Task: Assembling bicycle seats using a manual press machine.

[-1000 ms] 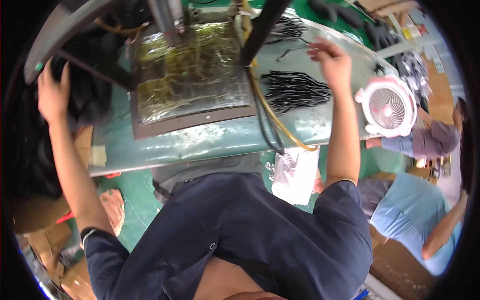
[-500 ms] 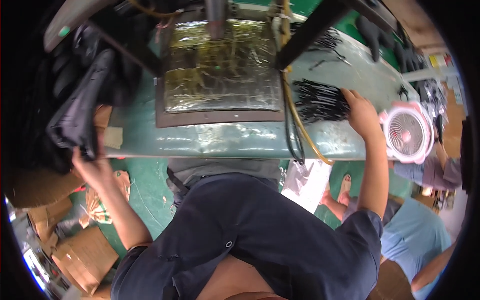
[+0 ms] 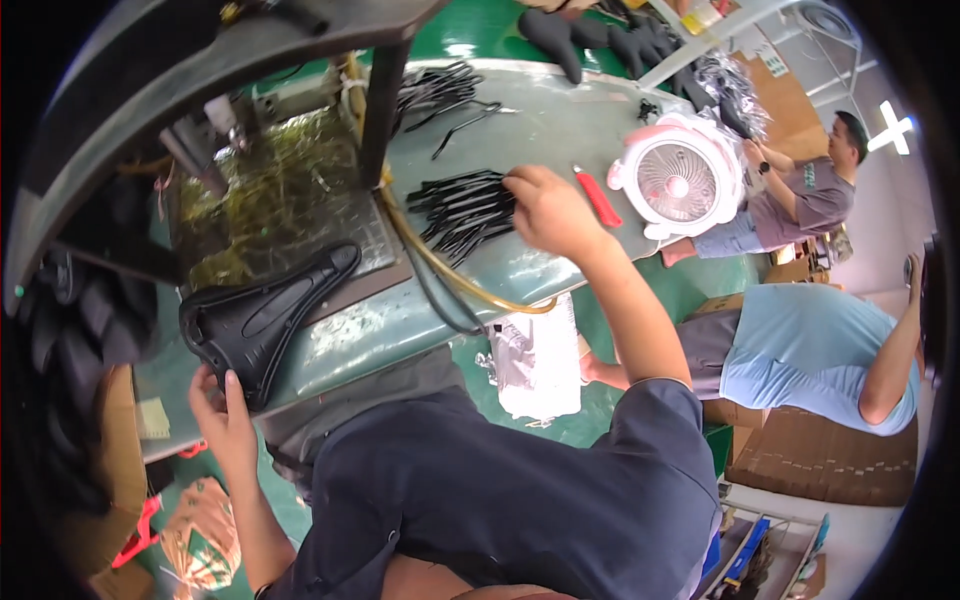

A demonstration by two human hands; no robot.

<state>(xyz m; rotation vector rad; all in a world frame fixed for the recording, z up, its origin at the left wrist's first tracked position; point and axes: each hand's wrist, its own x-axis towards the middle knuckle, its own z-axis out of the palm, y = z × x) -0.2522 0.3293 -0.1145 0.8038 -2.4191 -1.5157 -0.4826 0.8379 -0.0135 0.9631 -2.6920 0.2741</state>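
Note:
My left hand grips the wide end of a black bicycle saddle, its hollow underside facing up. The saddle's narrow nose points to the far right, over the front part of the press plate. To the right, my right hand has its fingers closed at the right end of a row of black bent metal saddle rails. Whether it has one rail or several is hidden by the fingers. Behind that row lies a looser heap of similar rails.
A dark machine frame rises over the plate. A yellow hose hangs past the table edge. Red-handled cutters and a pink-white fan stand right of my hand. Black saddles pile at left. Two people are at right.
The view has turned to the right. My left hand has brought the saddle from the left pile to the front of the press plate. My right hand stays at the rails.

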